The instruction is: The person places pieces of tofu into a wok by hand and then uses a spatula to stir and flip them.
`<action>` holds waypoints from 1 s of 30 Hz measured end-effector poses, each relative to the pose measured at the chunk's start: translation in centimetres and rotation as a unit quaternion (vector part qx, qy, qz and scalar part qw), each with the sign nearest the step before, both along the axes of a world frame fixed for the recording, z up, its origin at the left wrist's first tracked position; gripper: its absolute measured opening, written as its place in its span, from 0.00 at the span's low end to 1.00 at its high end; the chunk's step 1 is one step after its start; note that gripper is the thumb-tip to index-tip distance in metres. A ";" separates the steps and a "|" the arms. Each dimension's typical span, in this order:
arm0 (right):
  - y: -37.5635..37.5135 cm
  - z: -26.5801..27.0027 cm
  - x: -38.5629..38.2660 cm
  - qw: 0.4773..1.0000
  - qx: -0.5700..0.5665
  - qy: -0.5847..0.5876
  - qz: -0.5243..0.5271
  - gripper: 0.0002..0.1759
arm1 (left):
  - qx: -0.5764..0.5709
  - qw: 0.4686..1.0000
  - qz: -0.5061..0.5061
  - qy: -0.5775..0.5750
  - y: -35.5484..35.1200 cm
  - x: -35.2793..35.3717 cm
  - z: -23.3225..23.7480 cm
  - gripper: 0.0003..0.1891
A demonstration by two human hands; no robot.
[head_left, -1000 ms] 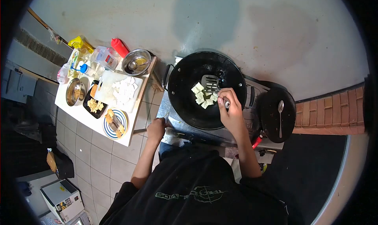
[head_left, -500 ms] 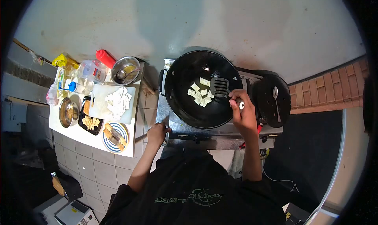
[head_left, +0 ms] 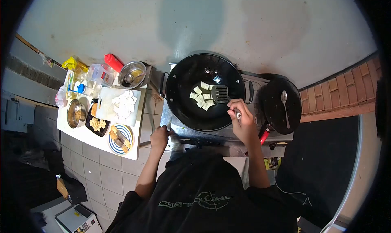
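Note:
My right hand (head_left: 244, 123) is closed around the handle of a black slotted spatula (head_left: 220, 94). The spatula's head is inside a large black wok (head_left: 183, 114), against the right side of several pale, tofu-like square pieces (head_left: 199, 97). These pieces lie grouped at the wok's middle. My left hand (head_left: 159, 138) is at the front left corner of the metal stove (head_left: 179, 131), with its fingers curled. Whatever those fingers may grip is hidden.
Right of the wok, a spoon (head_left: 284, 106) lies on a round black pan (head_left: 273, 98) with a red handle. On the white table (head_left: 77, 137) at left are a cutting board (head_left: 105, 106) with white pieces, metal bowls (head_left: 142, 66), a striped plate (head_left: 127, 131) and a red bottle (head_left: 114, 62).
The spatula and my right hand have shifted slightly left and down relative to the wok, toward the pale pieces. The whole view has shifted a little. My left hand stays by the stove corner.

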State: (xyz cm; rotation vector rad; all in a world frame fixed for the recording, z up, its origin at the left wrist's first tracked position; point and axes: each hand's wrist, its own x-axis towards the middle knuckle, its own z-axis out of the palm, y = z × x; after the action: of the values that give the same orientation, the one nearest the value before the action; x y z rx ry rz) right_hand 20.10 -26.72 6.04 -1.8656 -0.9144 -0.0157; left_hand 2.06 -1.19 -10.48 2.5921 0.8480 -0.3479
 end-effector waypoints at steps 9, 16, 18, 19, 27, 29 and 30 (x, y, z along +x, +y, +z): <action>-0.7 0.5 2.3 0.999 0.032 -0.007 -0.017 0.09 | 0.064 0.995 0.061 -0.047 -2.7 -0.6 -0.2 0.18; -0.4 0.5 4.2 0.998 0.037 -0.043 -0.006 0.08 | 0.000 0.987 0.056 -0.148 -5.6 -2.3 2.3 0.22; -0.4 0.1 4.4 0.998 0.051 -0.024 0.000 0.08 | -0.022 0.987 0.013 -0.157 -6.2 -3.0 2.5 0.26; -0.4 -0.1 4.5 0.998 0.053 -0.022 -0.002 0.08 | -0.033 0.988 0.006 -0.152 -6.4 -3.2 2.6 0.29; -0.3 -1.1 4.5 0.998 0.056 0.014 -0.018 0.09 | -0.019 0.997 -0.025 -0.075 -7.7 -3.7 3.1 0.39; -0.3 -1.2 4.4 0.998 0.052 0.008 -0.022 0.09 | 0.002 0.996 -0.043 -0.075 -7.9 -3.9 3.0 0.40; -0.3 -1.2 4.4 0.999 0.047 -0.001 -0.023 0.09 | 0.023 0.995 -0.059 -0.077 -8.1 -3.9 2.9 0.40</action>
State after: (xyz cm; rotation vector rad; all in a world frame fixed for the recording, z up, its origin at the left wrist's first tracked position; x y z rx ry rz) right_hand 24.55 -27.07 4.79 -1.7988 -0.8568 -0.0869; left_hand -1.80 -9.26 -7.62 2.6783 0.6588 -0.1605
